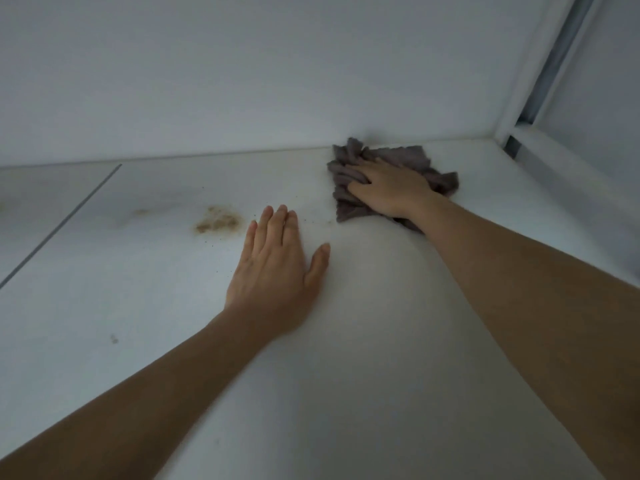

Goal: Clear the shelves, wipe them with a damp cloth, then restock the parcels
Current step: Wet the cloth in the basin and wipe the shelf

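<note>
The white shelf [346,341] fills most of the view, running from the near edge back to a pale wall [242,81]. Far back on it, close to the right rear corner and touching the line where shelf meets wall, lies a grey cloth [349,188] — crumpled and bunched, with no clear long axis, though its ragged spread runs roughly from the back left toward the front right.

The right hand [388,188] lies on top of the cloth, palm down, pressing it against the shelf; its fingers point left and toward the back, their tips curling into the bunched folds, so the hand grips the cloth as it presses. The right forearm stretches back from the lower right of the view.

The left hand [277,268] rests flat on the bare shelf, well apart from the cloth and nearer the front, fingers straight and close together, pointing toward the wall, thumb spread to the right — it holds nothing.

Just left of the left fingertips a brown stain [216,220] marks the shelf, with dark specks scattered around it. A thin seam [62,223] crosses the shelf's left part diagonally. At the right rear corner a white metal upright [540,64] rises.
</note>
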### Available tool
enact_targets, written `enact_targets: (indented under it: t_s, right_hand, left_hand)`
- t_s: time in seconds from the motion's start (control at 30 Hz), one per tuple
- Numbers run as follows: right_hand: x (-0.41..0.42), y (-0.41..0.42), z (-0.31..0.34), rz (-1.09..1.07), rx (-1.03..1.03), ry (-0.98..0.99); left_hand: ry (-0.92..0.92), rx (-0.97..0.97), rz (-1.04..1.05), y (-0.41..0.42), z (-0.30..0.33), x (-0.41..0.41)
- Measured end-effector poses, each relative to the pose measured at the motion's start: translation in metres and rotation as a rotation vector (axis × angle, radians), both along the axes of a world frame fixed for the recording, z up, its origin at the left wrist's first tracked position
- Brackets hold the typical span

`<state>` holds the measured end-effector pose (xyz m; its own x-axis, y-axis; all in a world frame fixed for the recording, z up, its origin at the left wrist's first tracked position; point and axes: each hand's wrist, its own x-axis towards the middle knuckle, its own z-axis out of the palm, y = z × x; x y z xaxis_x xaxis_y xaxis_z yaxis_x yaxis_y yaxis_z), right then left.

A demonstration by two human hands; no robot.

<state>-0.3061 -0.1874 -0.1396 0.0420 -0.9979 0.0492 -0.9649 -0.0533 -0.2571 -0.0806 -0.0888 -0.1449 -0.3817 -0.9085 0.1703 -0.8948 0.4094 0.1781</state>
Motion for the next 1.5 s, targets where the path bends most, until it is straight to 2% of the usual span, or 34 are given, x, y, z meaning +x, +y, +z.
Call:
enact_targets:
  t_s: [0.1, 0.23, 0.37, 0.43, 0.57, 0.67, 0.73, 0.87, 0.97, 1.2, 1.33, 1.4, 1.5]
  right_hand:
    - [-0.03, 0.028, -0.001, 0.051, -0.048, -0.05]
    - [-0.094, 0.027, -0.005, -0.258, -0.012, 0.005]
    - [-0.092, -0.013, -0.007, -0.475, 0.043, 0.015]
    - [-0.071, -0.027, -0.004, -0.439, 0.081, 0.004]
    - [-0.016, -0.018, 0.004, -0.096, 0.059, -0.007]
    - [-0.027, 0.007, 0.009, 0.032, 0.022, -0.097]
    - [-0.058, 0.024, 0.007, -0.086, -0.004, -0.073]
    - [-0.099, 0.058, -0.005, -0.547, -0.003, 0.035]
    - [-0.074, 0.066, -0.011, -0.619, -0.011, 0.017]
    - [0.052, 0.075, -0.004, -0.17, -0.028, 0.006]
    - [0.026, 0.112, 0.004, 0.036, -0.049, -0.009]
    - [-0.004, 0.132, -0.002, -0.103, -0.112, 0.034]
    - [-0.029, 0.152, -0.012, -0.59, -0.082, -0.013]
  left_hand:
    - [-0.002, 0.003, 0.013, 0.002, 0.001, 0.0]
    - [0.02, -0.036, 0.013, 0.008, 0.0, -0.003]
    - [0.043, -0.075, -0.01, 0.006, -0.004, -0.003]
    - [0.049, -0.07, -0.02, 0.003, -0.004, -0.002]
    - [0.073, -0.029, -0.026, 0.002, -0.001, -0.002]
    - [0.103, -0.016, -0.017, 0.004, 0.003, 0.0]
    - [0.098, -0.02, -0.018, 0.006, 0.005, 0.001]
    - [0.06, -0.041, -0.053, 0.008, 0.007, 0.001]
    - [0.064, -0.002, -0.057, 0.013, 0.009, 0.006]
    - [0.11, -0.001, 0.068, 0.029, 0.01, 0.019]
    - [0.098, 0.057, 0.097, 0.034, 0.01, 0.022]
    - [0.069, 0.062, 0.088, 0.036, 0.013, 0.034]
    - [0.043, 0.039, 0.051, 0.044, 0.022, 0.064]
